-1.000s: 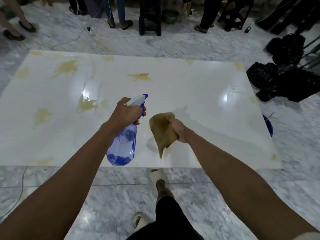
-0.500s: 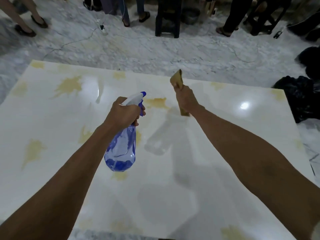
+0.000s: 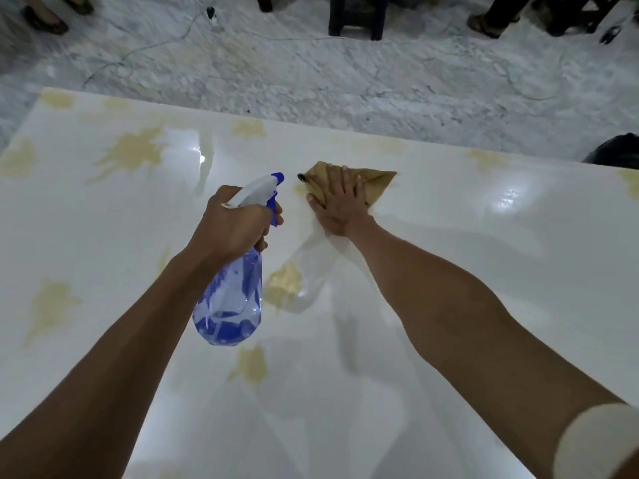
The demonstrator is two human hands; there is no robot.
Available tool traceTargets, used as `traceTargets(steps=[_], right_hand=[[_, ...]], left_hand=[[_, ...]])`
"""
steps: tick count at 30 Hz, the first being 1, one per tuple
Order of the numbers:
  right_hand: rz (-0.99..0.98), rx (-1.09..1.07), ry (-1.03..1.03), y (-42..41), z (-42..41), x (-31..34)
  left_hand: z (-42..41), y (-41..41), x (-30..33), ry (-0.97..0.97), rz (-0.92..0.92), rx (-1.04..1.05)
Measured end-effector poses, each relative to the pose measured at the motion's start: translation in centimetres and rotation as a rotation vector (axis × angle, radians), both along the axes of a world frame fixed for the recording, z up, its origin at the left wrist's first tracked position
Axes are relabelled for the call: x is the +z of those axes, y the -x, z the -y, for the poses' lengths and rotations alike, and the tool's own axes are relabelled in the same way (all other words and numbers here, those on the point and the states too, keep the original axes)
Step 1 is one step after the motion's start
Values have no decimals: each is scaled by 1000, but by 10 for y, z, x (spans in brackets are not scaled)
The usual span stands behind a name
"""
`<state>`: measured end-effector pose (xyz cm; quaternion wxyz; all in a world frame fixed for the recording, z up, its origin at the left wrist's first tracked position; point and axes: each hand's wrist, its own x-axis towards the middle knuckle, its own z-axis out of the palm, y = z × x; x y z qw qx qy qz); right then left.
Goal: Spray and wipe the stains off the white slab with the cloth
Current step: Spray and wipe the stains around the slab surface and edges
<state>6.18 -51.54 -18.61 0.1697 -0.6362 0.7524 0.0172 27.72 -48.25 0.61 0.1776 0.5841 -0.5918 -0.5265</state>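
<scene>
The right hand (image 3: 340, 205) presses the flat tan cloth (image 3: 375, 186) on the shiny white slab (image 3: 449, 271), wiping a stain. The left hand (image 3: 235, 226) grips the clear blue spray bottle (image 3: 230, 299). Next, rub hard, then spray the other yellow stains (image 3: 131, 153).

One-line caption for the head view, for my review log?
Right hand presses cloth onto stained white slab; left hand holds spray bottle.

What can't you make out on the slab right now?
- Stain under the cloth: covered by cloth and right hand, head view.
- Slab near and side edges: cut off by the frame.
- Slab beneath both forearms and the spray bottle: blocked.
- Trigger: wrapped by left hand fingers.
</scene>
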Motion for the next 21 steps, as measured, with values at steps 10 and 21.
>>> traceTargets(steps=[10, 21], right_hand=[[39, 135, 114, -79, -91, -9], [254, 147, -73, -166, -217, 16]], left_hand=[[-49, -15, 14, 3, 34, -18], [-136, -81, 29, -24, 53, -45]])
